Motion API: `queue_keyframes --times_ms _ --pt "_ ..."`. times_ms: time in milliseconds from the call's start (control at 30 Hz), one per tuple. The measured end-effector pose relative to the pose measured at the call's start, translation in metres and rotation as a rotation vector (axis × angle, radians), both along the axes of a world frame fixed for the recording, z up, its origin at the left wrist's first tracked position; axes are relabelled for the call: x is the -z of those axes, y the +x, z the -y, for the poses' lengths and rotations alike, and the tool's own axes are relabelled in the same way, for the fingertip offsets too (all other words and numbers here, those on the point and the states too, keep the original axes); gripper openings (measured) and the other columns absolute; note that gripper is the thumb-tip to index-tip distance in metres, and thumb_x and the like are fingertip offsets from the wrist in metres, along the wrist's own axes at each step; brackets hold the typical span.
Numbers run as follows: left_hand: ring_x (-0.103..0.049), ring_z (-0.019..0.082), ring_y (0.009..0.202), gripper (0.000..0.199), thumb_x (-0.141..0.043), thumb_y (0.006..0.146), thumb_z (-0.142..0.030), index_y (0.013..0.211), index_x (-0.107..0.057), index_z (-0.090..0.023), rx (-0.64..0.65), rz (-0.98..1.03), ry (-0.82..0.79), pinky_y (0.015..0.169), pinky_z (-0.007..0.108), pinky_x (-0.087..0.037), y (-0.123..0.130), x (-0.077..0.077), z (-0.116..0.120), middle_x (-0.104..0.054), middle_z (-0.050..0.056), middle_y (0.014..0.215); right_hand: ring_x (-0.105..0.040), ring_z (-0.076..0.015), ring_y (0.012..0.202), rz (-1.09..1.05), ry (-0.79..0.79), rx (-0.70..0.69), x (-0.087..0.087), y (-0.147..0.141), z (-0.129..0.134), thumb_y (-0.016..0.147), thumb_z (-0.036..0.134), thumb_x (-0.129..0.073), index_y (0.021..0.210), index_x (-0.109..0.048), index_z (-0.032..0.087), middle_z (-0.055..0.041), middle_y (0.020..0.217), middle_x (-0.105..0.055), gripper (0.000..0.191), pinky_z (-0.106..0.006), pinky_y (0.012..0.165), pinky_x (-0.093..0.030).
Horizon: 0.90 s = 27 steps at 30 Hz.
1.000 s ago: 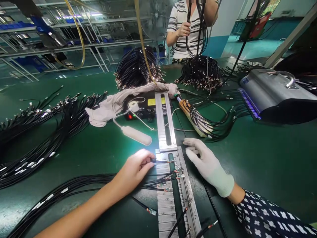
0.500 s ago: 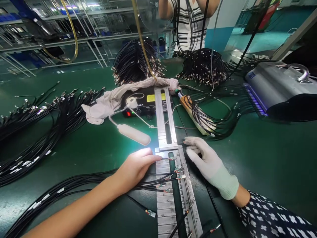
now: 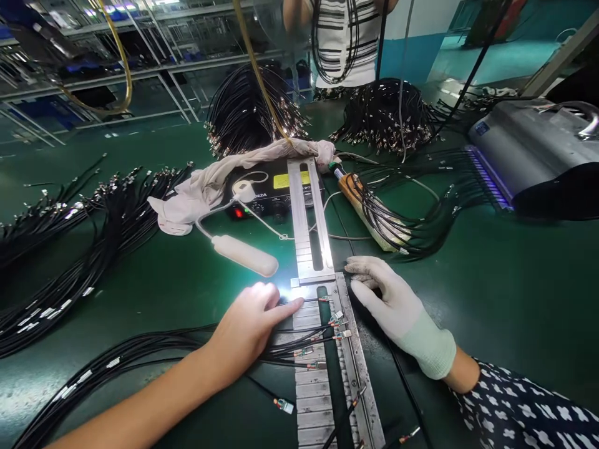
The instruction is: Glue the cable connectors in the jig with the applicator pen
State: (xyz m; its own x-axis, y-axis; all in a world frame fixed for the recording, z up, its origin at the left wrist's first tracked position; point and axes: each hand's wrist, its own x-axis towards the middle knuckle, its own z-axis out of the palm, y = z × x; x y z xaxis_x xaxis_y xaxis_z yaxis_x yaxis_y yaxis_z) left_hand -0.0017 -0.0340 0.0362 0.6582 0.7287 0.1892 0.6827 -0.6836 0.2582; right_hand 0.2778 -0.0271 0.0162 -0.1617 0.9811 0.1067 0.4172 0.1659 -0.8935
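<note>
My bare left hand point(image 3: 248, 327) lies over the left edge of a slotted metal jig point(image 3: 312, 402). One finger or thumb stretches out and presses a thin black cable point(image 3: 311, 300) into a groove of the jig, the other fingers curled. This cable's small metal connector point(image 3: 324, 299) sits across the slot. Below it, several black cables point(image 3: 285, 343) with metal connectors and coloured wire ends lie over the jig. My right hand point(image 3: 390, 305), in a white glove, rests just right of the jig's rail, fingers bent and thumb apart. No held thing shows in it; a black cable passes beneath.
A white wand-shaped lamp point(image 3: 246, 254) glows left of the jig. Behind stands a black control box point(image 3: 262, 202) with a cloth point(image 3: 206, 187) over it. Cable bundles point(image 3: 112, 212) lie left and behind. A grey machine point(image 3: 533, 156) stands right; a person point(image 3: 349, 43) holds cables opposite.
The view has shifted slightly. My left hand's curled fingers have moved a little away from the outstretched one on the cable. My right hand stays in nearly the same place.
</note>
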Motion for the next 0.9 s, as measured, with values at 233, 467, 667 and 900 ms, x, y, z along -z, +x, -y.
queue_keyframes --times_ms 233,467,667,900 --pt "-0.046 0.018 0.072 0.045 -0.03 0.093 -0.009 0.123 -0.061 -0.023 0.019 -0.215 -0.027 0.062 0.031 -0.035 0.01 -0.011 0.004 -0.057 0.006 0.084 -0.06 -0.0222 0.11 0.027 0.051 -0.002 -0.001 -0.002 0.003 0.093 0.028 -0.051 0.11 -0.064 0.024 -0.0054 0.124 -0.059 0.022 -0.038 0.093 -0.054" --pt "-0.051 0.02 0.081 0.039 -0.038 0.094 -0.016 0.127 -0.057 -0.025 0.066 -0.225 -0.028 0.072 0.033 -0.04 0.045 -0.013 -0.01 -0.058 0.006 0.092 -0.06 -0.0234 0.111 0.021 0.09 -0.004 0.002 0.007 0.023 0.094 0.03 -0.051 0.109 -0.065 0.024 -0.0067 0.127 -0.058 0.021 -0.038 0.09 -0.057" --pt "-0.05 0.024 0.086 0.031 -0.032 0.098 -0.02 0.112 -0.06 -0.016 -0.041 -0.161 -0.122 0.076 0.039 -0.042 0.033 -0.024 0.008 -0.059 0.011 0.094 -0.062 -0.0208 0.107 -0.006 0.097 0.002 0.003 0.006 0.023 0.096 0.028 -0.048 0.116 -0.061 0.025 -0.0055 0.12 -0.062 0.024 -0.037 0.092 -0.055" --pt "-0.055 0.014 0.085 0.008 -0.047 0.097 -0.022 0.098 -0.055 -0.022 -0.133 0.063 -0.371 0.075 0.024 -0.047 0.014 -0.022 0.032 -0.059 0.0 0.092 -0.056 -0.0233 0.116 0.094 0.19 -0.142 -0.015 0.005 0.028 0.099 0.027 -0.043 0.117 -0.063 0.026 -0.0041 0.119 -0.066 0.028 -0.044 0.104 -0.043"
